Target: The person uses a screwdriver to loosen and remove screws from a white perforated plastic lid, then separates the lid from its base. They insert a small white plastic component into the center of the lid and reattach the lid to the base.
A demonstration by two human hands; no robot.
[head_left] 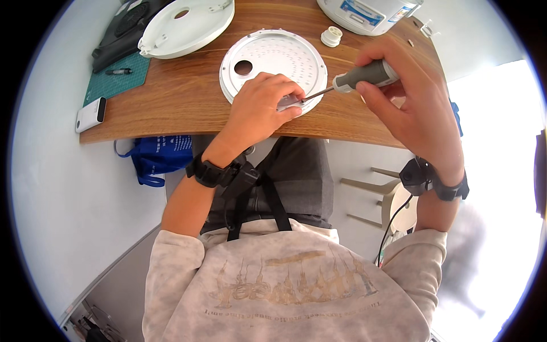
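Note:
A white round perforated lid with one large hole lies flat on the wooden table. My left hand rests on its near edge, thumb and fingers closed about a small greyish piece at the rim, mostly hidden by the fingers. In my right hand is a screwdriver with a thick grey handle, held from the right. Its shaft slants down to the left, and the tip meets the lid's near rim beside my left fingertips. Whether a screw sits under the tip is too small to tell.
Behind stand a larger white cover, a white cap and a white tub-like appliance. At left are a black device, a green cutting mat, a black pen and a white power bank. A blue bag hangs below.

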